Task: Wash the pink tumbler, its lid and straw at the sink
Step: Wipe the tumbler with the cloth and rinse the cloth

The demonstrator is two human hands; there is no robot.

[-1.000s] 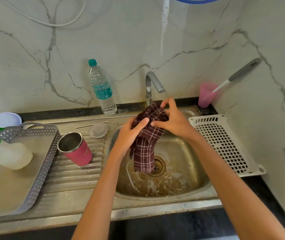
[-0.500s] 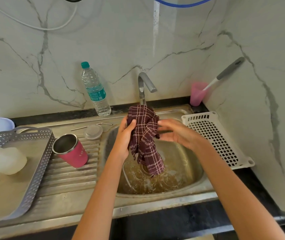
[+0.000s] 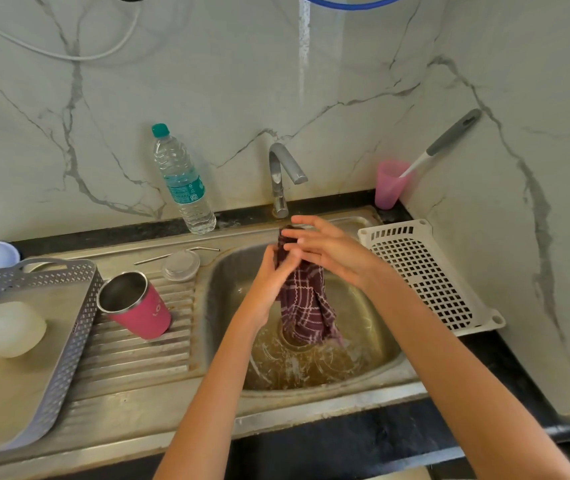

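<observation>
The pink tumbler [image 3: 140,308] stands tilted on the ribbed drainboard, left of the basin, its steel mouth facing up-left. Its clear lid [image 3: 181,265] lies flat behind it, and the metal straw [image 3: 176,255] lies along the back of the drainboard. Over the sink basin [image 3: 373,327] hangs a maroon checked cloth [image 3: 306,306]. My left hand [image 3: 275,282] grips the cloth's upper part. My right hand [image 3: 328,249] presses flat against the cloth's top with fingers stretched out, under the tap [image 3: 282,174].
A water bottle [image 3: 183,181] stands behind the drainboard. A grey perforated tray [image 3: 51,341] with a white soap bottle [image 3: 6,329] sits at the left. At the right lies a white slotted rack [image 3: 429,275], and a pink cup [image 3: 389,183] with a brush stands in the corner.
The cloth has been gathered higher under the tap. My right hand moved from beside the cloth onto its top, fingers now extended. My left hand stays closed on it.
</observation>
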